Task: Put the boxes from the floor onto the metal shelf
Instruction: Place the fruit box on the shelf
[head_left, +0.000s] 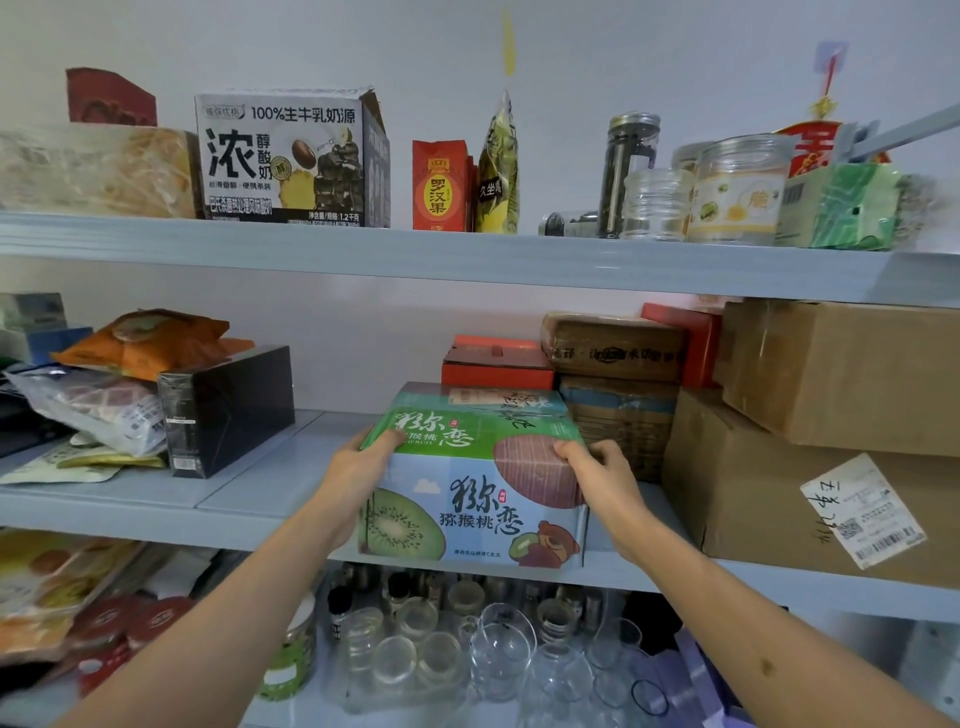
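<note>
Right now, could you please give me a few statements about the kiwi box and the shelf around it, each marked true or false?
1. Both hands hold the kiwi box: the left hand and right hand are at its top corners. True.
2. The kiwi box is on the top shelf. False: it sits on the middle shelf.
3. A black box stands left of the kiwi box, apart from it. True.
4. The milk carton lies on the floor. False: it stands on the top shelf.
5. Glass cups are on the shelf below the kiwi box. True.
</note>
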